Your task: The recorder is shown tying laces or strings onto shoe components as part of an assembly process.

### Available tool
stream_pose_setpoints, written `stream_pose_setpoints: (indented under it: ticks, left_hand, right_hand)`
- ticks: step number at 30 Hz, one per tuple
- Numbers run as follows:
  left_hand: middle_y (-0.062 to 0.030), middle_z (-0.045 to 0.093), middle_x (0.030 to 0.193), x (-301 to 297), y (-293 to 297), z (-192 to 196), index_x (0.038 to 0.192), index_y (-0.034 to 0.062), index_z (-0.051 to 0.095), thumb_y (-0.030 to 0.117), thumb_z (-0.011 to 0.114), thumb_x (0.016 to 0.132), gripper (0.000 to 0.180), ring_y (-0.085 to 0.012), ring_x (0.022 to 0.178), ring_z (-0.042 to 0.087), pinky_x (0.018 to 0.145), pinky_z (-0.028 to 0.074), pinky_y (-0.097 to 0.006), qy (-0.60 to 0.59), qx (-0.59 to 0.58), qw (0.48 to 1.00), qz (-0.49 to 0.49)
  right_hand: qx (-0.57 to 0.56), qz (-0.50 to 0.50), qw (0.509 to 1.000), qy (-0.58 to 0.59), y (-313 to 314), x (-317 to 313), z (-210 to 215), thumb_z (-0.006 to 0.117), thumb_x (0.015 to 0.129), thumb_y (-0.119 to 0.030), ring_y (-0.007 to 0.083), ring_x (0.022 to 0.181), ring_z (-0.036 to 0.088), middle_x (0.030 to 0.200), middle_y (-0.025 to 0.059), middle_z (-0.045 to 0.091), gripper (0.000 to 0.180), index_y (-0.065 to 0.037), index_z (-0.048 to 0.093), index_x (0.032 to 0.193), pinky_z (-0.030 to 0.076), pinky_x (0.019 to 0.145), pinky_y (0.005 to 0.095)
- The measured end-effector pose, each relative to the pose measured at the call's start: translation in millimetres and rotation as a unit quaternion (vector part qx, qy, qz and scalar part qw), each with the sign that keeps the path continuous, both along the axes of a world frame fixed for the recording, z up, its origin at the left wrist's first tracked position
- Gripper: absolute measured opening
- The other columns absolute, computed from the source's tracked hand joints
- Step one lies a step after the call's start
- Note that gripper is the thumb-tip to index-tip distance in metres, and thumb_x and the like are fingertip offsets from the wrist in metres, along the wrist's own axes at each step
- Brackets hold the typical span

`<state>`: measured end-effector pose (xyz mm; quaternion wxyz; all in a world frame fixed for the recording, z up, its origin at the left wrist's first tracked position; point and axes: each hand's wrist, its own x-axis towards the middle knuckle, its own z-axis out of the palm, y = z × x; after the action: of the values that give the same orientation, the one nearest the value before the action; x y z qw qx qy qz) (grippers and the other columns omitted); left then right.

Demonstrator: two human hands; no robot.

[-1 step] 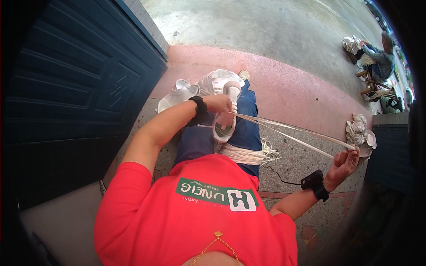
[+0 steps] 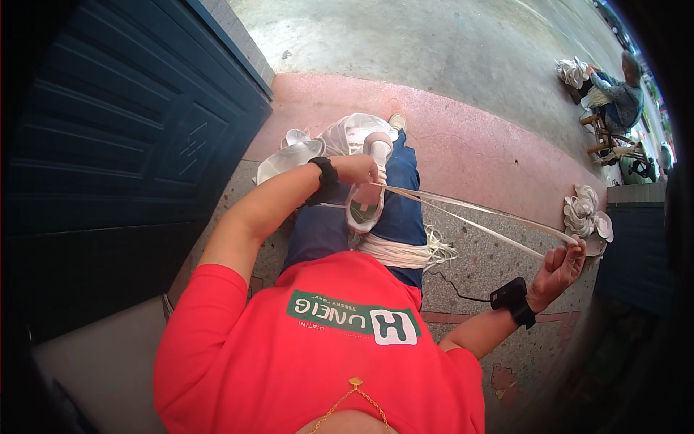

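Observation:
A white sneaker with a green patch lies over my thighs. My left hand is closed on it at the lacing, its fingertips partly hidden. From there a white shoelace runs taut to the right in two strands. Far out at the right, my right hand is closed, palm up, with the lace caught around its fingers. A thick bundle of white laces lies across my right thigh, its loose ends hanging off the outer side.
More white shoe pieces are heaped beyond my knees, beside a pale round piece. A dark panelled door stands at the left. Another white pile sits at the right. Farther off, a person sits by a wooden stool.

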<state>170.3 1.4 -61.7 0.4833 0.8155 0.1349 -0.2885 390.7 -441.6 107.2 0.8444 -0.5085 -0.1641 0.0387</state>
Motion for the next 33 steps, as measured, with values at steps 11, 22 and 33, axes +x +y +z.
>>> stream_pose_setpoints:
  ticks: [11,22,33]
  left_hand:
    - [-0.0117,0.075,0.097,-3.9,3.9,29.1,0.101,0.0018,0.075,0.019,0.067,0.096,0.020,-0.0197,0.092,0.069,0.085,0.052,-0.035,-0.129,0.103,0.972,-0.165]
    - [0.0027,0.052,0.072,-113.2,185.1,229.4,0.111,0.0036,0.063,0.026,0.055,0.108,0.024,-0.0085,0.067,0.052,0.069,0.048,-0.027,-0.350,-0.319,0.802,0.365]
    - [0.0067,0.056,0.077,-131.7,78.4,56.1,0.115,0.0040,0.069,0.023,0.056,0.105,0.025,-0.0050,0.066,0.047,0.058,0.040,-0.023,-0.142,-0.012,0.900,0.412]
  right_hand:
    - [0.022,0.022,0.999,-0.025,11.5,16.4,-0.3,0.061,0.104,-0.010,-0.0004,0.053,0.024,0.119,0.0053,0.065,0.026,-0.004,0.062,0.129,0.021,0.046,0.0190]
    - [-0.296,0.383,0.811,0.330,201.7,-157.8,-119.3,0.056,0.105,-0.019,0.0020,0.047,0.031,0.085,0.0000,0.062,0.023,-0.005,0.061,0.123,0.024,0.040,0.0189]
    - [-0.169,0.312,0.591,0.724,256.2,-201.1,-281.7,0.047,0.109,-0.032,0.0053,0.045,0.025,0.083,0.0035,0.057,0.028,-0.004,0.053,0.108,0.022,0.037,0.0212]
